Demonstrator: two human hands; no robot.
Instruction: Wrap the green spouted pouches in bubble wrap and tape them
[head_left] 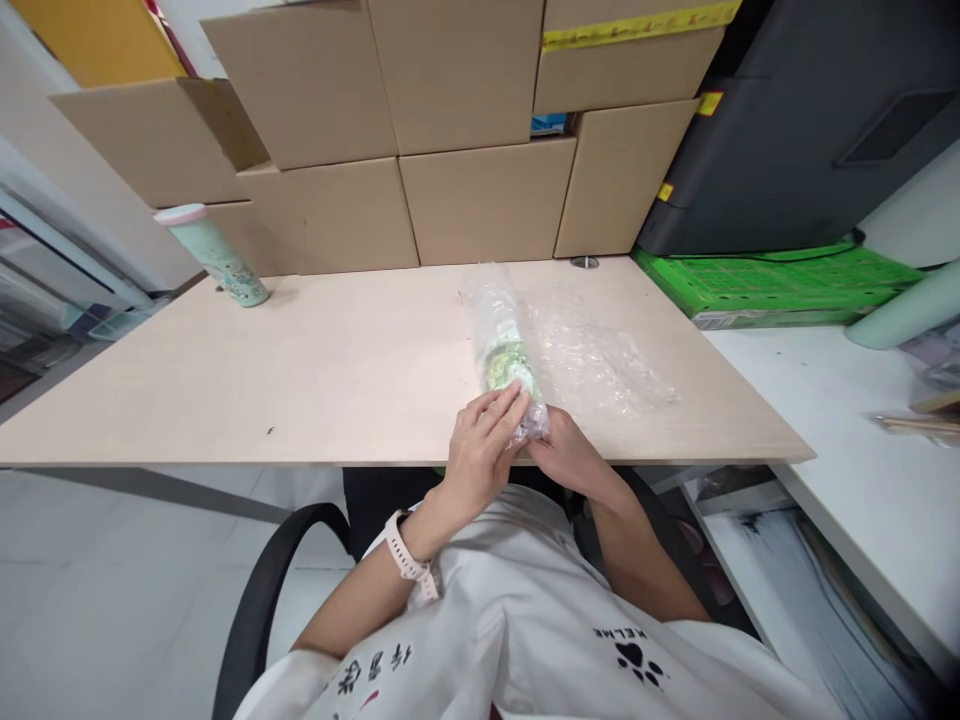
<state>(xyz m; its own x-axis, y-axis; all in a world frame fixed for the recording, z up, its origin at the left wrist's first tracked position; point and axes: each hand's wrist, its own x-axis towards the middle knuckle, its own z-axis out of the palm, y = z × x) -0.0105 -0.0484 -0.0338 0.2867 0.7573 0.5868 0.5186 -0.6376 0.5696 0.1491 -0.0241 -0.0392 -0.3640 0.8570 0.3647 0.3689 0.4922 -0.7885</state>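
Fingers (504, 405) of the left hand (480, 455) hide the wrapped bottle's (501, 345) near end.

The person wears a white short-sleeved shirt (525, 600) printed with a black paw print (636, 660) under small black lettering, plus black characters and a red stroke near the other sleeve. A pale pink wristwatch (406, 552) sits behind the left hand (480, 455). The forearms are uncovered.

A packing office: stacked cardboard boxes (420, 130) behind a desk (300, 370).
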